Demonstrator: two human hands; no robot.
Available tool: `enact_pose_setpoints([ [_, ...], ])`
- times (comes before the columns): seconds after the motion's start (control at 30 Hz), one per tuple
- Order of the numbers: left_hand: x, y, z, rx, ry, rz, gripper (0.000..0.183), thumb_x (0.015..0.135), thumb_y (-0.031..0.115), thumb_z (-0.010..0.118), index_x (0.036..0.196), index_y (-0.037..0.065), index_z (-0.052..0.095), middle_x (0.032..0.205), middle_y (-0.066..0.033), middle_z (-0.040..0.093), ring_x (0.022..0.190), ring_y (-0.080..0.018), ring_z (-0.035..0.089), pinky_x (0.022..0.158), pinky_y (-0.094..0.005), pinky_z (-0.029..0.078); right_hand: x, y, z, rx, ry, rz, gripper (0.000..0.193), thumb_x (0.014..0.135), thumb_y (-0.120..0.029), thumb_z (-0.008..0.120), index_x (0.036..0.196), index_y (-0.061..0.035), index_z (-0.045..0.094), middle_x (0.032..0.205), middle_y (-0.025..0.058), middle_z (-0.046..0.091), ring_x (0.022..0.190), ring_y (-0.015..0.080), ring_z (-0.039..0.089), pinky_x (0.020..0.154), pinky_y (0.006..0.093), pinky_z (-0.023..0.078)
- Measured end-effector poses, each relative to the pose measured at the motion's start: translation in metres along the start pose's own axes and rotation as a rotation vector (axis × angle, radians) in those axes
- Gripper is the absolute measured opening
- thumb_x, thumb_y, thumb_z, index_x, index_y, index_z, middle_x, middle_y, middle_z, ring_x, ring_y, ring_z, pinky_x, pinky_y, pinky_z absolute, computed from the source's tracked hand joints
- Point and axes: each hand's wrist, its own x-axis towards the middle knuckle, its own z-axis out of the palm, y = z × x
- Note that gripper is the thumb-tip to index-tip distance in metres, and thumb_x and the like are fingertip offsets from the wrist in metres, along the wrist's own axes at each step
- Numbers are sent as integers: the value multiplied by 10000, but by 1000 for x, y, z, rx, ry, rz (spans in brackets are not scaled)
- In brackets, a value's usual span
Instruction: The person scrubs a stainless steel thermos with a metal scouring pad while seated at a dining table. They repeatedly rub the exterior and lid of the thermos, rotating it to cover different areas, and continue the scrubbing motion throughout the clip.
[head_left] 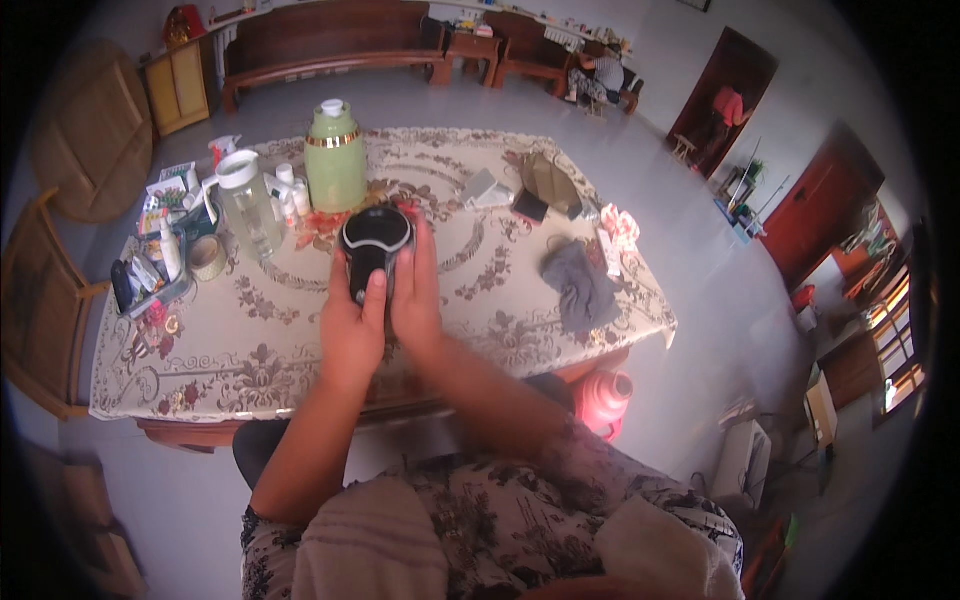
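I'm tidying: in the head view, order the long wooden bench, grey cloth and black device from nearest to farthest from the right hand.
1. Black device, touching the right hand
2. Grey cloth, to its right on the table
3. Long wooden bench, beyond the table

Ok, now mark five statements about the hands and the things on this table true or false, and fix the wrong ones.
1. The left hand and right hand hold a black gadget between them. True.
2. The green flask lies on its side. False: it stands upright.
3. The clear jug is to the left of the green flask. True.
4. The gray cloth lies to the left of the black gadget. False: it lies to the right.
5. The tape roll is to the right of the clear jug. False: it is to the left.
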Motion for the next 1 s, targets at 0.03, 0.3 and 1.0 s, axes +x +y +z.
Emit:
enact_pose_setpoints([
  [0.03,-1,-6,0,32,20,41,706,948,387,560,1417,-84,323,1294,-305,531,1198,-383,553,971,-375,445,14,3,1,13,-25,-7,500,1048,-295,307,1364,79,406,1347,245,498,1297,345,440,1116,361,274],
  [0.3,4,-3,0,-52,-48,-89,708,978,453,494,1426,-69,323,963,-193,635,847,-249,637,733,-314,502,-22,134,-9,215,-192,581,535,1036,-389,280,1220,6,592,1189,211,603,1186,328,521,1044,382,358],
  [1.0,12,7,-12,-211,-160,-151,643,998,509,409,1386,-3,413,618,-15,488,444,-82,428,400,-235,362,-19,-2,-57,-29,-302,253,266,720,-131,796,855,-49,582,893,115,515,733,230,540,675,332,478],
])
